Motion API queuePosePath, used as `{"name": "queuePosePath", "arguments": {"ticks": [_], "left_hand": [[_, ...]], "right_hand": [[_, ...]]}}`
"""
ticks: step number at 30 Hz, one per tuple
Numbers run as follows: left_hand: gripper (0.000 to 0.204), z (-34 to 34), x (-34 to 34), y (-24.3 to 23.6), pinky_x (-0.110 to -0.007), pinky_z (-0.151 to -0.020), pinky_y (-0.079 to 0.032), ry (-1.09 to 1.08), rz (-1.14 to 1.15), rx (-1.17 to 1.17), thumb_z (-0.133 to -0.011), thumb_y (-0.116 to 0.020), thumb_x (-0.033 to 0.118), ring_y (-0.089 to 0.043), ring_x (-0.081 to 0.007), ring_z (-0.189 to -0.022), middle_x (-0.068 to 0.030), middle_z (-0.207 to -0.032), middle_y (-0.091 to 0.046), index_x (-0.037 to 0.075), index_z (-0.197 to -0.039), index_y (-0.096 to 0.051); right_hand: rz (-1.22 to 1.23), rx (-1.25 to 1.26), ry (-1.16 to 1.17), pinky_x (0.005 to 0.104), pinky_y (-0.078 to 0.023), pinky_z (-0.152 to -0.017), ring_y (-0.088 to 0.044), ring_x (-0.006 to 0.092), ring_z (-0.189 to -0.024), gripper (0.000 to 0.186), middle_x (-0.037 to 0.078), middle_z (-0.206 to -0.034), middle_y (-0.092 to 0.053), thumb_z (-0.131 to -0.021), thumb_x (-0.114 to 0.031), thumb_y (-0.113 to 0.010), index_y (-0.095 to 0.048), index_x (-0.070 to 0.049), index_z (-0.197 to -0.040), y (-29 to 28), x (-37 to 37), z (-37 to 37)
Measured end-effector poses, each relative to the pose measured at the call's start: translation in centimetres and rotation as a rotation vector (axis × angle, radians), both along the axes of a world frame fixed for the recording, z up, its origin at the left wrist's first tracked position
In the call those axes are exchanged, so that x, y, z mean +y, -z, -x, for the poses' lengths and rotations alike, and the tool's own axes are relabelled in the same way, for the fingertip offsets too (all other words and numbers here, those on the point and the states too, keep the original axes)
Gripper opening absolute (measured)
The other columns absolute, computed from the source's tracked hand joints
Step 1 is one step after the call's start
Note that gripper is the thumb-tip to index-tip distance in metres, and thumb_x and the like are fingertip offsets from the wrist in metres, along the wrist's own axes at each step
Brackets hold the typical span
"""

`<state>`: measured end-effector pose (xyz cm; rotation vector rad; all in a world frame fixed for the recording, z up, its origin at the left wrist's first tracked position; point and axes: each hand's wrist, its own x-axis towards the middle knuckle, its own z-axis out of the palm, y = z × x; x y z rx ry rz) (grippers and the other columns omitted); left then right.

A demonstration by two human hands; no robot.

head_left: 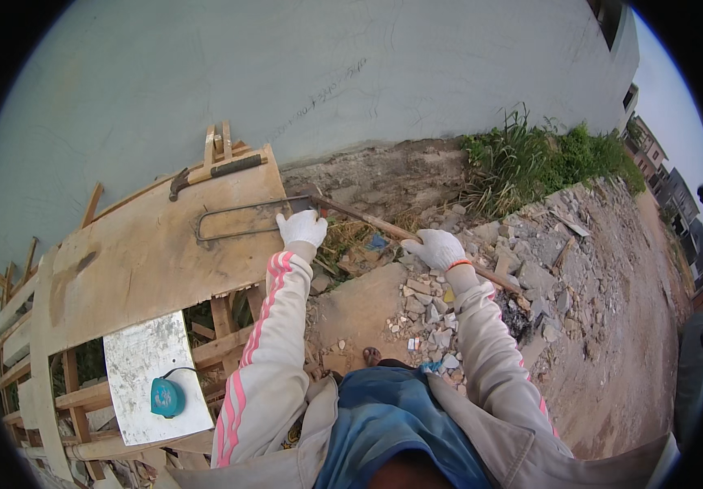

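Observation:
Both my hands wear white knit gloves. My right hand (439,249) is closed around a long wooden handle (376,222), which slants from the board's right end down to the rubble. A dark head sits at its far left end, beside my left hand (303,229). The left fingers look curled, but what they grip is hidden. Next to that hand a hacksaw (237,209) with a thin metal frame lies on a plywood board (156,253). A claw hammer (213,172) with a black grip rests along the board's far edge.
A teal tape measure (167,398) sits on a white panel (136,359) at the lower left, over a frame of wooden slats (91,397). Broken concrete (531,269) covers ground to the right. A grey wall (286,73) stands behind, with green plants (522,159) at its foot.

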<state>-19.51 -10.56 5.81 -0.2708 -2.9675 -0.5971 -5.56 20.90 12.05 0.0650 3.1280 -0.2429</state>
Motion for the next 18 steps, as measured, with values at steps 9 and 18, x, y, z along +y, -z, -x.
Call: {"name": "queuePosePath", "arguments": {"ticks": [9,18], "left_hand": [[0.053,-1.2,-1.6,-1.6,-0.057,-0.11,-0.041,0.125,-0.033,0.066,-0.097,-0.062,0.056,-0.071,-0.0356,-0.111,-0.0179,-0.112,-0.076,0.011,-0.115,-0.081],[0.043,0.3,-16.1,-3.2,-0.051,-0.092,-0.055,-0.457,0.115,0.403,-0.094,-0.074,0.044,-0.069,-0.0389,-0.105,-0.0179,-0.113,-0.07,0.01,-0.119,-0.075]], "right_hand": [[0.096,-0.05,-0.02,0.0541,-0.055,-0.077,-0.073,0.0436,-0.087,0.055,0.022,-0.086,-0.074,-0.092,-0.062,-0.071,-0.074,-0.007,-0.092,-0.2,2.8,3.0],[0.942,0.016,-0.046,0.0324,-0.045,-0.058,-0.056,0.0112,-0.062,0.034,0.003,-0.071,-0.058,-0.099,-0.032,-0.079,-0.067,-0.002,-0.089,4.4,-3.5,5.4]]}}
